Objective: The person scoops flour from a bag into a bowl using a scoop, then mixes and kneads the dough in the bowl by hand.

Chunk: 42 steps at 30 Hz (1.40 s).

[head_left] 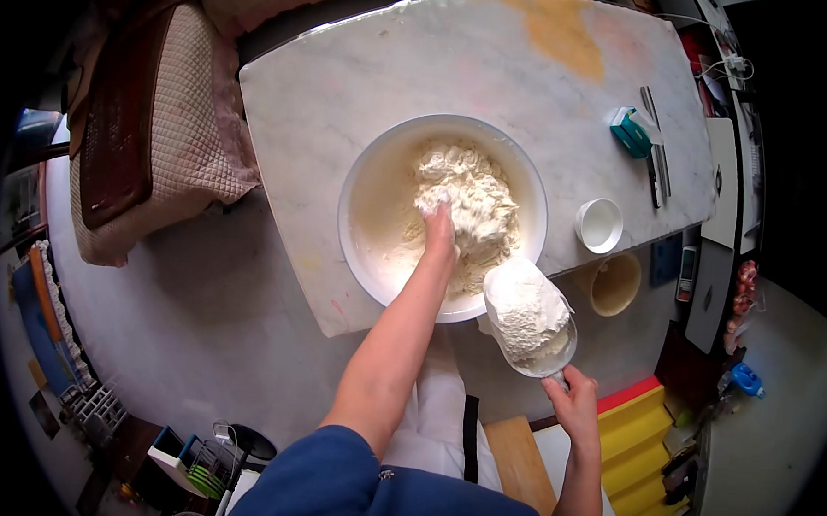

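A wide white bowl (363, 242) at the table's near edge holds shaggy, pale dough (485, 201) with loose flour around it. My left hand (439, 230) reaches into the bowl, its floury fingers closed on the dough and partly hidden in it. Low at the right, my right hand (573, 405) is closed around the handle of a clear scoop (565, 343). A heap of white flour (526, 314) fills the scoop. The scoop's front edge is at the bowl's lower right rim; I cannot tell whether they touch.
On the marble-topped table (319, 97), a small white bowl (599, 226) stands right of the large one. Beyond it lie a teal-and-white object (631, 132) and a knife (659, 176). A tan round container (614, 285) sits below the table edge. A quilted-covered chair (189, 110) stands left.
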Tool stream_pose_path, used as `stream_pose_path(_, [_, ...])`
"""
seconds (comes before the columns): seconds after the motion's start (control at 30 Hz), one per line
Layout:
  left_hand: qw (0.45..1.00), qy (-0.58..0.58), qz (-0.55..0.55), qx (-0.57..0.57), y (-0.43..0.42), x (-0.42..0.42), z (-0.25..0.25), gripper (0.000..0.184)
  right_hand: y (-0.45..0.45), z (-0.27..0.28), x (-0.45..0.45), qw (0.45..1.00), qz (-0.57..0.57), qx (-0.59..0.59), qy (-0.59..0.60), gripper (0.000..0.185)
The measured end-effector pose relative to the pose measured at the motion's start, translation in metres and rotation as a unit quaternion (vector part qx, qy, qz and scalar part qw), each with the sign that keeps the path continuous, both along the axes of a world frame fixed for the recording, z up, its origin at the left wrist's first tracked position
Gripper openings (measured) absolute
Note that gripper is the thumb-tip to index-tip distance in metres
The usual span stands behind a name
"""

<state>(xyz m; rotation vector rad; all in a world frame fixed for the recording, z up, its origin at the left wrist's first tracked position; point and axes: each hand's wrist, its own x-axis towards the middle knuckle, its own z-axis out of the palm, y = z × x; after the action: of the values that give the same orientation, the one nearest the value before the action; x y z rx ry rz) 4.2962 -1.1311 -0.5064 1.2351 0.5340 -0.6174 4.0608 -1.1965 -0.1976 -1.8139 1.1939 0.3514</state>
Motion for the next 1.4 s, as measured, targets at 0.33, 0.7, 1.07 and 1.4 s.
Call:
stream_pose_path(0.33, [0.959, -0.099, -0.107, 0.245, 0.062, 0.085, 0.006, 0.07, 0.0, 0.005, 0.0, 1.0, 0.009, -0.012, -0.026, 0.018])
stream_pose_path(0.7, [0.87, -0.032, -0.261, 0.416, 0.101, -0.046, 0.017, 0.058, -0.001, -0.001, -0.004, 1.0, -0.003, -0.011, -0.028, 0.017])
stream_pose_path(1.07, [0.96, 0.249, 0.052, -0.12, 0.019, -0.028, 0.02, 0.071, -0.001, 0.0, -0.002, 1.0, 0.003, -0.016, -0.004, 0.019])
stream_pose_path(1.4, [0.983, 0.031, -0.169, 0.067, 0.055, 0.078, 0.039, 0.058, -0.001, 0.002, 0.005, 0.999, -0.019, 0.01, -0.024, 0.018])
